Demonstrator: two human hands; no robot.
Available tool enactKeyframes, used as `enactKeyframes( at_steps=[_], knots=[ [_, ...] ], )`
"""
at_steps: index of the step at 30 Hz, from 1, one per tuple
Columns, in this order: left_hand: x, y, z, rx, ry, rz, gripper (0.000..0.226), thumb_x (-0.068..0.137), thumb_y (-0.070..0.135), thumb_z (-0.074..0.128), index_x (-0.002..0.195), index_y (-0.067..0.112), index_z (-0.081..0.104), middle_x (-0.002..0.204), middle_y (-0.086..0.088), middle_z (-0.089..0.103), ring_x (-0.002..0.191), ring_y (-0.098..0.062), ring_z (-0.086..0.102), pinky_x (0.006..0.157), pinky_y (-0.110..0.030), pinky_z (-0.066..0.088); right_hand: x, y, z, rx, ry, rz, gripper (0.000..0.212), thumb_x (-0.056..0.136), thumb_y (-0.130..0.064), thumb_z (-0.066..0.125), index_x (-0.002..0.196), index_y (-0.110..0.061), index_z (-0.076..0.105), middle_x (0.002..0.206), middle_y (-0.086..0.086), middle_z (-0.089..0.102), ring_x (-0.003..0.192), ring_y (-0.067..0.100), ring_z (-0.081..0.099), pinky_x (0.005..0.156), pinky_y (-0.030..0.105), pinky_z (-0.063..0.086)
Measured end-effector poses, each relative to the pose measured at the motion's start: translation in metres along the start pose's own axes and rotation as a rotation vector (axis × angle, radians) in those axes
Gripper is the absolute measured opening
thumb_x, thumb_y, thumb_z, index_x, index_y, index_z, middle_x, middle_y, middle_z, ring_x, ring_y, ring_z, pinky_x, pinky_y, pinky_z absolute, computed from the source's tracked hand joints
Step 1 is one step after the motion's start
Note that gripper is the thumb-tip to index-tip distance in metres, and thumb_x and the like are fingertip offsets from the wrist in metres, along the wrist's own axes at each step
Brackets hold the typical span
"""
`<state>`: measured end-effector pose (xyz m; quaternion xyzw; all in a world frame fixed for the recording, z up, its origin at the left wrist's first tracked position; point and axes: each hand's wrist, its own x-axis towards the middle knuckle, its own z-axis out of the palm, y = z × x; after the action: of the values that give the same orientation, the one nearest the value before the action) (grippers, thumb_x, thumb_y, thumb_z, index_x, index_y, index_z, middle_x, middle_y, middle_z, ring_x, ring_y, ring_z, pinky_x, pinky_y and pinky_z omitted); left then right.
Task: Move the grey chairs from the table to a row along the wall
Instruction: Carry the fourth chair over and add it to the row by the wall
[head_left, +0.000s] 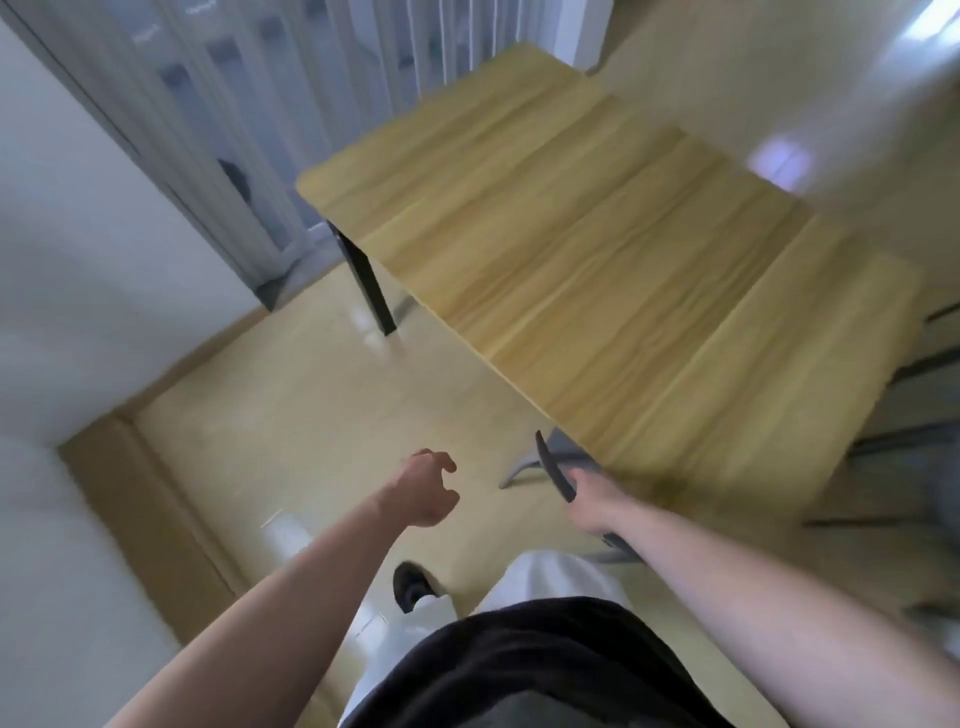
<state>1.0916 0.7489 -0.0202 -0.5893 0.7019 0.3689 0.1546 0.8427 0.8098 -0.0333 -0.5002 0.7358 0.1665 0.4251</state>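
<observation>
A long wooden table (597, 249) runs from the window toward the lower right. A grey chair (553, 467) is tucked under its near edge; only its dark backrest rim and a grey leg show. My right hand (589, 501) grips the backrest rim. My left hand (428, 486) hovers over the floor to the left of the chair, fingers curled apart and holding nothing. Another grey chair (914, 436) stands at the right end of the table, blurred.
A white wall (78, 286) with a wooden skirting board runs along the left. Grey curtains (249, 119) hang at the back. Bare floor (311, 405) lies between wall and table. My shoe (410, 584) is on the floor below.
</observation>
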Motion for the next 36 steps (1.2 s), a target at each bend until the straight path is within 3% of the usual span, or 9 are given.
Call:
enactKeyframes(
  at_steps=[3, 8, 13, 18, 27, 30, 32, 34, 36],
  knots=[
    [0.023, 0.001, -0.02, 0.139, -0.08, 0.074, 0.045, 0.088, 0.029, 0.059, 0.133, 0.025, 0.054, 0.133, -0.002, 0.053, 0.126, -0.021, 0.049, 0.102, -0.029, 0.039, -0.014, 0.004, 0.008, 0.105, -0.03, 0.077, 0.048, 0.092, -0.021, 0.047, 0.139, -0.019, 0.045, 0.13, 0.004, 0.057, 0.108, 0.024, 0.057, 0.063, 0.027, 0.04],
    [0.053, 0.054, -0.034, 0.33, -0.143, 0.274, 0.045, 0.09, 0.035, 0.056, 0.135, 0.029, 0.051, 0.138, 0.003, 0.049, 0.127, -0.021, 0.048, 0.102, -0.032, 0.041, -0.031, 0.043, 0.01, 0.312, -0.001, 0.235, 0.01, 0.088, -0.019, 0.049, 0.089, -0.014, 0.057, 0.078, 0.002, 0.055, 0.071, 0.021, 0.053, 0.054, 0.03, 0.036],
    [0.078, 0.112, -0.027, 0.477, -0.201, 0.434, 0.047, 0.091, 0.033, 0.054, 0.138, 0.029, 0.047, 0.145, 0.003, 0.045, 0.132, -0.02, 0.043, 0.103, -0.033, 0.041, -0.04, 0.081, 0.025, 0.481, 0.004, 0.426, 0.037, 0.096, -0.017, 0.047, 0.129, -0.004, 0.055, 0.111, 0.011, 0.057, 0.09, 0.023, 0.051, 0.074, 0.032, 0.045],
    [0.095, 0.15, -0.014, 0.597, -0.258, 0.516, 0.041, 0.091, 0.024, 0.053, 0.132, 0.029, 0.055, 0.136, 0.004, 0.053, 0.117, -0.02, 0.056, 0.088, -0.03, 0.05, -0.035, 0.091, 0.048, 0.73, 0.152, 0.514, 0.055, 0.091, -0.027, 0.052, 0.142, -0.011, 0.041, 0.132, 0.011, 0.052, 0.108, 0.027, 0.058, 0.084, 0.036, 0.053],
    [0.125, 0.205, -0.01, 0.849, -0.418, 0.689, 0.043, 0.09, 0.025, 0.055, 0.132, 0.02, 0.055, 0.133, 0.001, 0.054, 0.118, -0.021, 0.053, 0.089, -0.028, 0.046, -0.044, 0.061, 0.093, 0.974, 0.422, 0.817, 0.095, 0.093, -0.028, 0.056, 0.153, -0.014, -0.016, 0.161, 0.016, -0.011, 0.129, 0.036, 0.048, 0.087, 0.038, 0.045],
    [0.134, 0.216, -0.017, 0.901, -0.436, 0.79, 0.046, 0.087, 0.031, 0.056, 0.131, 0.02, 0.056, 0.133, 0.0, 0.056, 0.119, -0.022, 0.054, 0.093, -0.031, 0.048, -0.03, 0.048, 0.084, 1.271, 0.342, 0.951, 0.094, 0.097, -0.034, 0.053, 0.151, -0.003, -0.017, 0.155, 0.02, 0.026, 0.119, 0.031, 0.054, 0.092, 0.04, 0.048],
    [0.145, 0.217, -0.023, 0.94, -0.464, 0.844, 0.05, 0.087, 0.032, 0.058, 0.135, 0.021, 0.054, 0.138, 0.001, 0.054, 0.124, -0.022, 0.052, 0.101, -0.035, 0.046, -0.021, 0.033, 0.072, 1.445, 0.354, 0.94, 0.074, 0.099, -0.035, 0.049, 0.149, 0.004, 0.01, 0.126, 0.016, 0.053, 0.094, 0.024, 0.056, 0.087, 0.037, 0.054],
    [0.158, 0.215, -0.033, 0.978, -0.485, 0.887, 0.05, 0.088, 0.031, 0.058, 0.137, 0.022, 0.053, 0.139, 0.001, 0.054, 0.126, -0.023, 0.052, 0.103, -0.035, 0.045, -0.004, 0.017, 0.057, 1.585, 0.39, 0.959, 0.06, 0.097, -0.031, 0.052, 0.139, 0.003, 0.027, 0.108, 0.011, 0.055, 0.093, 0.023, 0.058, 0.087, 0.037, 0.055],
    [0.175, 0.209, -0.043, 1.021, -0.51, 0.909, 0.047, 0.088, 0.03, 0.058, 0.134, 0.023, 0.056, 0.134, 0.001, 0.057, 0.122, -0.022, 0.055, 0.1, -0.034, 0.047, 0.018, 0.001, 0.049, 1.818, 0.442, 1.059, 0.079, 0.092, -0.029, 0.061, 0.145, 0.002, 0.012, 0.098, 0.014, 0.058, 0.091, 0.028, 0.065, 0.084, 0.043, 0.058]
  ],
)
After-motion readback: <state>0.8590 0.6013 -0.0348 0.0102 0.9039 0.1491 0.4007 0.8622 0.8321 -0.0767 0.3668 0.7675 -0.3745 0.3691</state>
